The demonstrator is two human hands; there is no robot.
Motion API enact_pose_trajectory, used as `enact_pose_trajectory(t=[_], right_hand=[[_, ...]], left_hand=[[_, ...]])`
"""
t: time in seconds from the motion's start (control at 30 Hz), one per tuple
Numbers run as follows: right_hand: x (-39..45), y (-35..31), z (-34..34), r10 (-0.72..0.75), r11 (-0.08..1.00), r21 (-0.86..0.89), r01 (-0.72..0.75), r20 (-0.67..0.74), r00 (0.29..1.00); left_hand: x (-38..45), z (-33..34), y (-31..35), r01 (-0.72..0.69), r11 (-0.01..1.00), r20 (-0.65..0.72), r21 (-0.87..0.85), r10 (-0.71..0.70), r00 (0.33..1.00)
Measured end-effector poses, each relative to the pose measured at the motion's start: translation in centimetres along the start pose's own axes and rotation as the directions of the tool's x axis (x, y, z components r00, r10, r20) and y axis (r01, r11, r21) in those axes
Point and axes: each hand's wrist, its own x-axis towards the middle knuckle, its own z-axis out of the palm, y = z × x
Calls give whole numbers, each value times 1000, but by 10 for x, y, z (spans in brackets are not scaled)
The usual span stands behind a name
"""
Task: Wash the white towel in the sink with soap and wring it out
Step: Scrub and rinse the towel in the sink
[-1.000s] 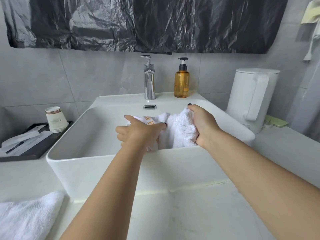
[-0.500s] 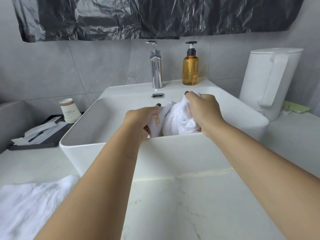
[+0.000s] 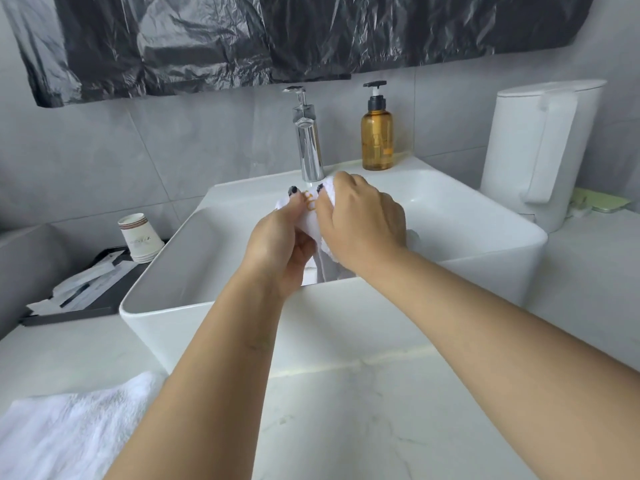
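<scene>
A white towel with orange lettering is bunched between both hands above the white rectangular sink. My left hand grips its left part, thumb on top. My right hand grips the right part, fingers curled over it. The two hands are pressed close together, just in front of the chrome faucet. More towel hangs down below the hands into the basin. An amber soap pump bottle stands on the sink's back ledge, right of the faucet.
A white kettle stands right of the sink. Left of it, a stack of paper cups and a black tray with wrapped items. Another white towel lies on the marble counter at front left. Black plastic covers the wall above.
Both hands have drawn together and lifted the towel higher toward the faucet, bunching it tighter. The camera has also moved closer to the sink.
</scene>
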Motion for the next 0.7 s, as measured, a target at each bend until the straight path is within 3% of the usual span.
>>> enact_pose_trajectory(t=[0.07,0.13,0.2,0.27,0.33,0.4,0.43,0.5,0.6,0.7], right_hand=[[12,8,4,159,976,143,-162,35,987],[25,19,5,367,875,295,-383,111,924],[30,22,2,453,811,357,-464,119,883],[25,12,-3,366,877,310,-366,62,929],[11,-2,-7,164,963,216,-160,-1,986],[-3,-13,-9,-12,990,143,16,-27,1000],[-4,-15,-10,-24,991,134,28,-26,999],[6,-13,-9,107,974,199,-108,13,994],[40,-2,-4,363,858,340,-386,133,922],[57,3,0,464,794,354,-494,171,869]], left_hand=[[1,-2,-1,-34,998,12,51,33,999],[1,-2,-2,-57,997,31,56,55,998],[-1,-2,-2,-66,998,52,14,65,997],[-2,-2,-1,-81,996,73,-37,84,994],[-2,-3,1,-102,994,83,-48,106,991],[-2,-3,0,-111,994,72,-10,111,991],[-4,-2,1,-111,994,71,-2,111,991],[-6,0,1,-119,993,90,-10,119,989],[-5,0,-1,-105,995,67,3,104,992],[-4,-2,-2,-95,995,37,12,95,995]])
